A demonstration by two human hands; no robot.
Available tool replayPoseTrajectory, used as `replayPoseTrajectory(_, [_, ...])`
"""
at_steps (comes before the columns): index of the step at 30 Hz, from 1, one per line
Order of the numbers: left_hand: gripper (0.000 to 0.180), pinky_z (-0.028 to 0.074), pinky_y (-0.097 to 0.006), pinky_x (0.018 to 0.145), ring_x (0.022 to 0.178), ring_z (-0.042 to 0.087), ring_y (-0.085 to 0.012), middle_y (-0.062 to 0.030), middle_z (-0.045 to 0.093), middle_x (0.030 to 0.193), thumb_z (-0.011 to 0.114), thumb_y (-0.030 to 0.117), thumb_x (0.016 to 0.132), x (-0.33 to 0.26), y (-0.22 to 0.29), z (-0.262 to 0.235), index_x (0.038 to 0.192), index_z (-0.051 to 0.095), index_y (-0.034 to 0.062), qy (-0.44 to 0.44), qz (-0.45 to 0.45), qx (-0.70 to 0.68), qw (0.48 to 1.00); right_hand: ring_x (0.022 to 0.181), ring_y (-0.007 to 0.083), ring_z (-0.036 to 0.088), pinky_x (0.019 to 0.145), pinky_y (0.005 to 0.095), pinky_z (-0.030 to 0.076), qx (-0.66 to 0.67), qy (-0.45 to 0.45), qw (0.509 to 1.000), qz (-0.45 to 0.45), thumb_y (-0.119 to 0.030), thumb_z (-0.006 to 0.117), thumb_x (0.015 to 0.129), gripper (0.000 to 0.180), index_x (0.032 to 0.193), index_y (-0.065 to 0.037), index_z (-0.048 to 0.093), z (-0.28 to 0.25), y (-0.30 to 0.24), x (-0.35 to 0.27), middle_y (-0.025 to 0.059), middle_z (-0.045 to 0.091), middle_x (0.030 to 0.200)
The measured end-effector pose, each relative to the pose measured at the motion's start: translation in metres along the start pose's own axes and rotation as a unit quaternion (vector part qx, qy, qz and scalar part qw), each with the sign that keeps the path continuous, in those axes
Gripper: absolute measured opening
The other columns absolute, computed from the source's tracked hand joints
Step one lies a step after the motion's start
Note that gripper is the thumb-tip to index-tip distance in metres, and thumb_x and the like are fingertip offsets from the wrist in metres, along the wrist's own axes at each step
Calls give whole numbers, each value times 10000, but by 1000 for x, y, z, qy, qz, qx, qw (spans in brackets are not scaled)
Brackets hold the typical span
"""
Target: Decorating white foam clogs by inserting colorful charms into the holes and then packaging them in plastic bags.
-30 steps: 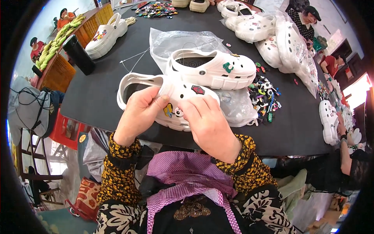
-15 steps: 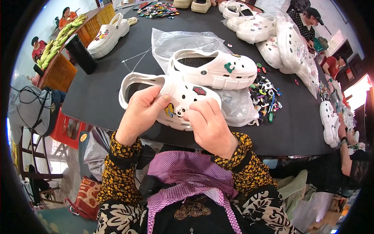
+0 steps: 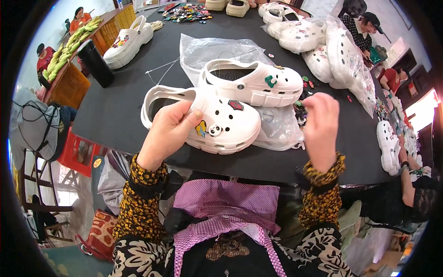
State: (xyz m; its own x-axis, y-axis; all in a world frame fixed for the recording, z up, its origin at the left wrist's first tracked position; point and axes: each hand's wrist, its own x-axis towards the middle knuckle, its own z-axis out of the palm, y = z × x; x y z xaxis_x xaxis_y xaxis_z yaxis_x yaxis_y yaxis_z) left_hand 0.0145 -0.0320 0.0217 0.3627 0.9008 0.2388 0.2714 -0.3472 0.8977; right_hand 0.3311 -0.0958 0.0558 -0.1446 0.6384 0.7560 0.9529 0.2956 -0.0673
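White clog [image 3: 217, 122] under left hand [image 3: 168, 131], right hand [image 3: 320, 122] over charms [image 3: 302, 108].

Surface: broad black table [image 3: 124, 106] with a rounded near edge.
Near edge: white perforated foam clog [image 3: 217, 121].
Centre: second white foam clog [image 3: 254, 83], on a crumpled clear plastic bag [image 3: 221, 48].
Right: heap of small coloured shoe charms [image 3: 302, 99]; bagged white clogs [image 3: 344, 57].
Far left: white clog pair [image 3: 127, 42]; black cylindrical bottle [image 3: 96, 63].

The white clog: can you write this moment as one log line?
left hand holds white clog | right hand over charm pile | second clog behind
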Motion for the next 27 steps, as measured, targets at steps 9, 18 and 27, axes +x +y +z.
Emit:
replayPoseTrajectory(9, [241,441,-271,614,664,502,-81,-37,567,709,599,189,945,-1,15,5,918,626,-49,6,15,-21,1000,1031,295,577,903,427,420,132,-24,982,-130,-66,573,784,354,1123,31,611,18,-72,2,165,620,1086])
replayPoseTrajectory(18, [222,406,-290,559,621,452,-91,-44,523,653,608,165,933,-1,5,3,835,592,-33,1,26,19,999,993,282,552,871,402,451,142,-39,983,-109,-60,664,762,388,1140,12,605,56,-128,-14,127,574,1098])
replayPoseTrajectory(27, [218,443,-224,661,758,515,-43,24,603,825,561,166,969,-2,13,-4,1002,634,-37,-45,-15,49,998,901,309,507,836,416,414,168,-109,977,-75,-36,613,774,190,954,-37,554,52,-128,-1,130,509,960])
